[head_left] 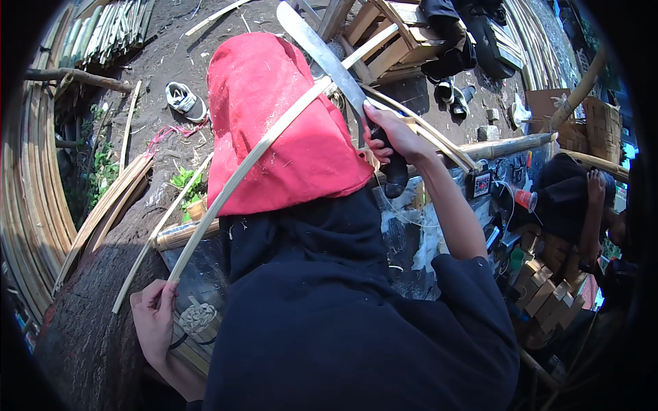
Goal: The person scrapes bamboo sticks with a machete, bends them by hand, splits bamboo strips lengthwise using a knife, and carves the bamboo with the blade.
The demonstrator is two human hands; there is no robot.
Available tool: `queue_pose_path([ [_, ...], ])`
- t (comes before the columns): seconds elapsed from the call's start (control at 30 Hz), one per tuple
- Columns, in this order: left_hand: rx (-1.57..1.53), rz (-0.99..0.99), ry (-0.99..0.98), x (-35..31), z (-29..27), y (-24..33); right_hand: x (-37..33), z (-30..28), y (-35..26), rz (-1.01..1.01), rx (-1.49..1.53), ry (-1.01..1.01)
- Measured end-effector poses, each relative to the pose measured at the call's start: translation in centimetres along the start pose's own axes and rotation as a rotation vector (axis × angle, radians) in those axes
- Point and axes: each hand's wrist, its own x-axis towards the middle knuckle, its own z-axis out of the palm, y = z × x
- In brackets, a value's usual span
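My left hand (154,316) is closed at the lower left, fingers and thumb pinching the near end of a long pale bamboo strip (253,159). The strip slants up to the right across a red cloth (260,103) draped over my lap, with small shavings on it. My right hand (396,135) is wrapped round the black handle of a machete (322,51). Its long, broad blade points up and to the left and crosses the strip beyond the cloth's middle. Whether the edge bites into the strip, I cannot tell.
Bamboo strips (31,157) are stacked along the left. A shoe (185,101) lies on the soil beyond the cloth. A wooden crate (394,41) stands ahead. At the right are a red cup (526,200) and another person (582,198). A bamboo pole (510,146) runs along the bench.
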Motion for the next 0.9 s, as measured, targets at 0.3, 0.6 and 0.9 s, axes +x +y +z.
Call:
queue_pose_path([
  [0.3, 0.002, -0.015, 0.021, 0.3, 0.2, -0.5, 1.5, -0.5, -0.6, -0.138, -0.048, 0.150],
  [0.6, 0.014, -0.016, 0.034, 0.8, 0.0, -0.6, 1.4, -1.3, -0.5, -0.125, 0.042, 0.176],
  [0.9, 0.054, 0.021, 0.062, 1.0, 0.3, 0.0, 2.1, -1.5, -1.2, -0.156, -0.061, 0.204],
])
